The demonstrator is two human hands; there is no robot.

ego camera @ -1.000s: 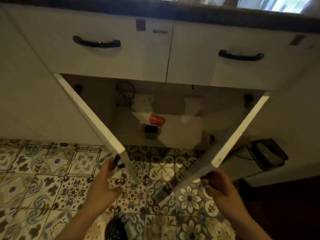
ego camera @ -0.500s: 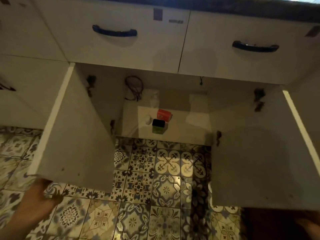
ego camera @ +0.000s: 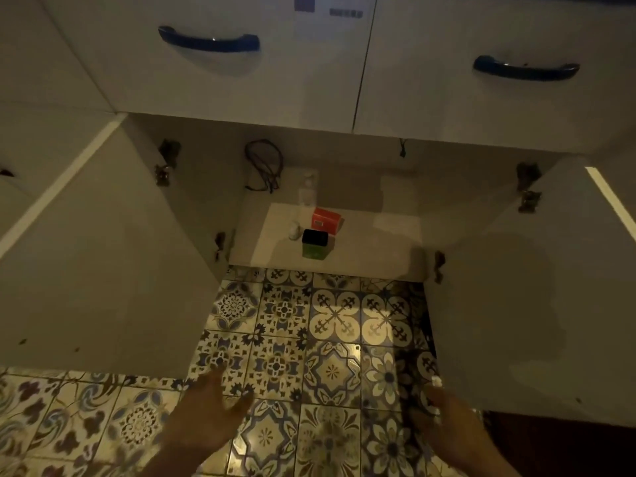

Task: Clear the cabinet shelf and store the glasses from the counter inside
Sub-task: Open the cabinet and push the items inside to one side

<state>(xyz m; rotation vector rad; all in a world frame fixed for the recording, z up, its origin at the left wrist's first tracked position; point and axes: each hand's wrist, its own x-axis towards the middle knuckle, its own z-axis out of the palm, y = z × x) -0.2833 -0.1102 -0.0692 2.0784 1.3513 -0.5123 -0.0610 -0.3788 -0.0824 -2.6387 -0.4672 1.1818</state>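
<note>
White laminate cabinet (ego camera: 344, 160), lower unit, both doors standing wide: left door (ego camera: 103, 263) and right door (ego camera: 523, 304) are framing the opening over the patterned tile floor (ego camera: 309, 356); two drawer fronts with dark blue handles (ego camera: 209, 43) are sitting above. I am reading this as the clearing step, only just beginning; the shelf (ego camera: 371, 246) is still carrying its contents. I am holding my left hand (ego camera: 206, 418) low over the tiles, fingers spread and grasping nothing; my right hand (ego camera: 444, 414) is hovering just beside the lower corner of the right door, blurred, apparently loose and empty, though I cannot tell whether it is touching the door. The glasses and the counter are lying outside this view. On the shelf, towards the left: an orange box (ego camera: 326, 220) behind, a green box with a black lid (ego camera: 314, 244) just in front, a small pale bottle (ego camera: 295, 230) beside them, a clear bottle (ego camera: 307, 191) at the back wall; a dark cord (ego camera: 263, 165) is hanging on the left wall. Next, in my judgement: I am needing to reach forward and down into the opening, taking the front box first.
</note>
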